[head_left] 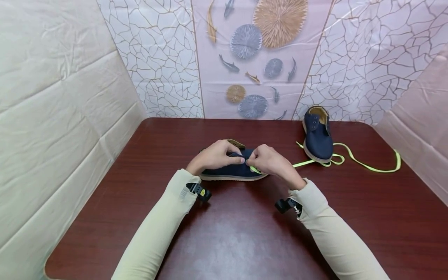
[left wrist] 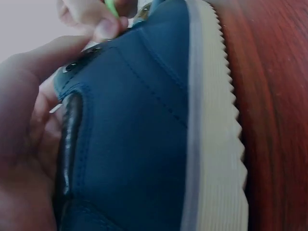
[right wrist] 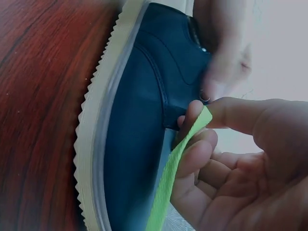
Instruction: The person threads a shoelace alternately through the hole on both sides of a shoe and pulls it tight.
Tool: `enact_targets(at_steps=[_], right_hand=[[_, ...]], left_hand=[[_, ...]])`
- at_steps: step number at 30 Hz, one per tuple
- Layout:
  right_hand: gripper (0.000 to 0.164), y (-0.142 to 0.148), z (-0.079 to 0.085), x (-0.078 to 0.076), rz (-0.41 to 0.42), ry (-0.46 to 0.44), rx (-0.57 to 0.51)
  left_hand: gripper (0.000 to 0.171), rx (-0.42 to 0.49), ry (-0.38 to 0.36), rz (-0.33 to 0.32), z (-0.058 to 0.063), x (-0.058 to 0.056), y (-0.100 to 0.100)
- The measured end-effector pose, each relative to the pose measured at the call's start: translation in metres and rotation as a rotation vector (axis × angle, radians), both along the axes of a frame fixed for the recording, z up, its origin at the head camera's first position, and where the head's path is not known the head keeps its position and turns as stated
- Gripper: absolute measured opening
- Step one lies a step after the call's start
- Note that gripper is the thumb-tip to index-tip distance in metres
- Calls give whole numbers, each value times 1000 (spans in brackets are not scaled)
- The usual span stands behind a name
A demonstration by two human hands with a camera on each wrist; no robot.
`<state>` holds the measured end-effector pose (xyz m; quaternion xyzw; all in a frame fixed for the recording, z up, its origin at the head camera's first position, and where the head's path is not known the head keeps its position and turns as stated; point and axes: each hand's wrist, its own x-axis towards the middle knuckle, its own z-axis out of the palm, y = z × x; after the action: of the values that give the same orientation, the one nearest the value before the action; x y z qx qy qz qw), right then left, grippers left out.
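A navy shoe [head_left: 227, 172] with a cream ridged sole lies on the table, its toe toward the right. My left hand [head_left: 217, 155] pinches the shoe's eyelet flap, thumb along the outside and fingers at the inner side; the eyelets [left wrist: 70, 67] show beside the thumb in the left wrist view. Over the front of the shoe, my right hand [head_left: 270, 160] pinches a flat neon-green shoelace [right wrist: 175, 163] close to the flap, between thumb and index finger. The lace's tip is hidden among the fingers. Both hands' fingertips almost meet at the eyelets.
A second navy shoe [head_left: 317, 136] stands at the back right, toe toward me. Another green lace [head_left: 376, 169] runs loosely beside and under it. The dark red wooden table [head_left: 224, 233] has patterned cloth walls [head_left: 245, 77] behind and at the sides.
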<state>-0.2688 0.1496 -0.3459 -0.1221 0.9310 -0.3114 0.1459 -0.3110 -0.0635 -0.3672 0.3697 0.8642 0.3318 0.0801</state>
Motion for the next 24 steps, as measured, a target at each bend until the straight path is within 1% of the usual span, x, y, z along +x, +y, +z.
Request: enact_targets(at_steps=[2,4,6,8,11,14,17,20,24], right_hand=[[49,0,-1,0,-1,13,2],[50,0,-2,-1,3,26,1],[49,-1,-1,-1,11,22,1],[46,-1,0,0,25,6,1],[44,-1,1,0,57,-21,-1],[41,-1,3,0,90,-24,0],[40,0,3,-1,107,-17,2],[38,2,4,-1,109,-16,2],[32,8,5,-2,117,-24,8]], left_hand=[[39,31,-59,18,1,0,-2],[47,59,-117,46,2,-1,-4],[41,77,-157,68,3,-2,-5],[35,63,-174,46,2,-4,-6],[30,22,-173,-1,3,-6,-5],[29,-21,-169,-41,5,-6,-5],[28,-46,-163,-67,6,-5,-4],[25,-51,-148,-74,6,-5,-2],[20,-27,-127,-44,5,-5,1]])
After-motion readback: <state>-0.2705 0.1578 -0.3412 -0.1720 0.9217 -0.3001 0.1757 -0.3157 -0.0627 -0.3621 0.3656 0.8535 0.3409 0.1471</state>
